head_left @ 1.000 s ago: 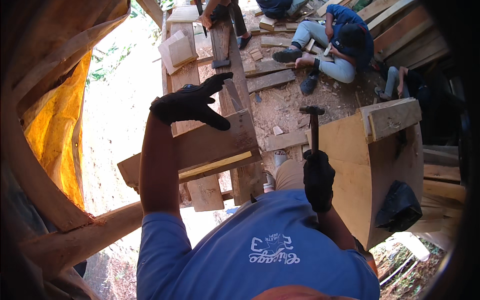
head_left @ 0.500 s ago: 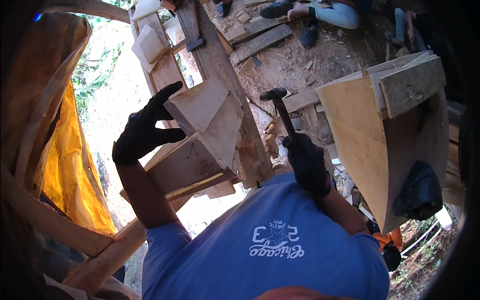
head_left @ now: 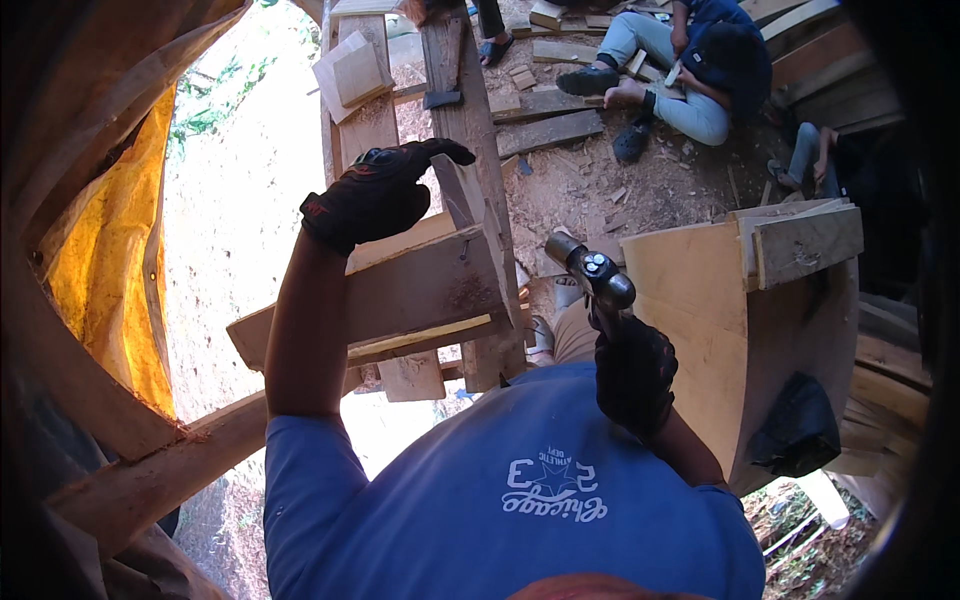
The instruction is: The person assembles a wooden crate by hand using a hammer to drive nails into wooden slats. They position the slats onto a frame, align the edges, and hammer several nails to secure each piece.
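Note:
My left hand [head_left: 380,195], in a black glove, is at the far side of an open wooden box [head_left: 420,285]. Its index finger hooks over the top of an upright end board [head_left: 460,190], and the other fingers are curled by that board. A nail [head_left: 463,256] sticks out of the box's near board, close to its right end. My right hand [head_left: 636,372], also gloved in black, is closed round the handle of a hammer [head_left: 594,272]. The hammer is raised in front of my chest, apart from the box, its metal head pointing up and left.
The box rests on a rough timber bench [head_left: 470,110], where another hammer [head_left: 440,98] lies. At right stands a large tapered wooden box [head_left: 690,330] with a black bag [head_left: 805,425]. Beyond, a person [head_left: 690,70] sits among planks and shavings. A yellow tarp [head_left: 110,260] hangs left.
My left hand has moved right and closed at the box's end board. The hammer has tilted, its head now turned toward me. The whole view has shifted, showing more of the seated person.

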Tool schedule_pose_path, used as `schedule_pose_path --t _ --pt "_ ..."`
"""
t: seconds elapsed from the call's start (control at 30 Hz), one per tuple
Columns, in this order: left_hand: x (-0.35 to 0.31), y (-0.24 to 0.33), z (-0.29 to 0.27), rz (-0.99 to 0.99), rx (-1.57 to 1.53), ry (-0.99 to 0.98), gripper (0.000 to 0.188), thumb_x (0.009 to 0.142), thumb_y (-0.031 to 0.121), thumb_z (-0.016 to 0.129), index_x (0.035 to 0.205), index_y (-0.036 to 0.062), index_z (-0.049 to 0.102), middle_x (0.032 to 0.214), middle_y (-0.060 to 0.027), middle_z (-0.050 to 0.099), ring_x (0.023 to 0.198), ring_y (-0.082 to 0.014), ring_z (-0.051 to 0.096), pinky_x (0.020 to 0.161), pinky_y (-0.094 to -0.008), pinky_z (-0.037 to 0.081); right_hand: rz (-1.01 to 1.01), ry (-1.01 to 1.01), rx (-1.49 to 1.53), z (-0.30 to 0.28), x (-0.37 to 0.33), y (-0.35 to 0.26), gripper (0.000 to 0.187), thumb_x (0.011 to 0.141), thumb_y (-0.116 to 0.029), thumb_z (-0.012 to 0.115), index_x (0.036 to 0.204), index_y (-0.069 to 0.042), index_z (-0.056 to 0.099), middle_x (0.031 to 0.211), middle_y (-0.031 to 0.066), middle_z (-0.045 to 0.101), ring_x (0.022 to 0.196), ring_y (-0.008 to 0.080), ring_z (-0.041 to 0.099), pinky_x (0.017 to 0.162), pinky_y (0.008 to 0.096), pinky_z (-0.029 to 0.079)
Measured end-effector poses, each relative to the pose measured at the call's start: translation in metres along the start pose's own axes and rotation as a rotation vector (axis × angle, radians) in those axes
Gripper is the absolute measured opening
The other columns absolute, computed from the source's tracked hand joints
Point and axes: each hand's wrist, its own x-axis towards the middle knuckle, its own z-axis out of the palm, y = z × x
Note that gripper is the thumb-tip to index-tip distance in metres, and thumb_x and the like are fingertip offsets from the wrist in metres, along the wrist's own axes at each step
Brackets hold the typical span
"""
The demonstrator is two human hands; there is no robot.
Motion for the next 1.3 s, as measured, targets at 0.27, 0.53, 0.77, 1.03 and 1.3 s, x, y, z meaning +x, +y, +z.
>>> schedule_pose_path --t 0.27,0.53,0.77,1.03,1.3 --pt "0.040 -0.071 0.002 0.335 0.237 0.134 0.045 0.090 0.006 0.058 0.134 0.0087 0.064 0.103 -0.0163 0.073 0.092 -0.0340 0.071 0.083 -0.0461 0.057 -0.073 0.212 -0.119 0.005 0.021 -0.037 0.025 0.099 -0.011 0.069 0.121 -0.002 0.063 0.102 0.0152 0.072 0.074 0.0331 0.069 0.065 0.0454 0.052" --pt "0.045 -0.045 -0.010 0.235 0.432 0.116 0.035 0.090 0.012 0.062 0.124 0.0044 0.063 0.100 -0.0169 0.074 0.094 -0.0340 0.074 0.081 -0.0453 0.059 -0.124 0.120 -0.299 0.027 0.037 -0.048 0.018 0.103 -0.011 0.063 0.118 -0.004 0.066 0.099 0.0129 0.070 0.076 0.0309 0.068 0.066 0.0447 0.051" --pt "0.039 -0.032 -0.022 0.128 0.439 0.016 0.040 0.089 0.021 0.061 0.126 0.0052 0.063 0.104 -0.0188 0.073 0.097 -0.0379 0.073 0.083 -0.0497 0.058 -0.029 0.233 -0.335 0.027 0.030 -0.067 0.019 0.102 -0.012 0.064 0.120 -0.004 0.064 0.094 0.0122 0.069 0.076 0.0301 0.069 0.063 0.0428 0.051" --pt "0.041 -0.033 -0.031 0.139 0.400 0.008 0.038 0.088 0.021 0.061 0.121 0.0037 0.065 0.102 -0.0201 0.073 0.096 -0.0383 0.072 0.082 -0.0508 0.057 -0.073 0.295 -0.393 0.017 0.030 -0.074 0.015 0.099 -0.008 0.061 0.112 -0.001 0.065 0.107 0.0146 0.069 0.081 0.0311 0.069 0.068 0.0440 0.052" --pt "0.052 -0.049 -0.024 0.239 0.375 0.099 0.032 0.084 0.019 0.064 0.110 0.0002 0.067 0.093 -0.0213 0.073 0.089 -0.0393 0.073 0.078 -0.0502 0.057 -0.015 0.297 -0.224 0.027 0.040 -0.069 0.012 0.101 -0.011 0.063 0.111 -0.005 0.065 0.099 0.0104 0.070 0.073 0.0288 0.071 0.064 0.0395 0.055"
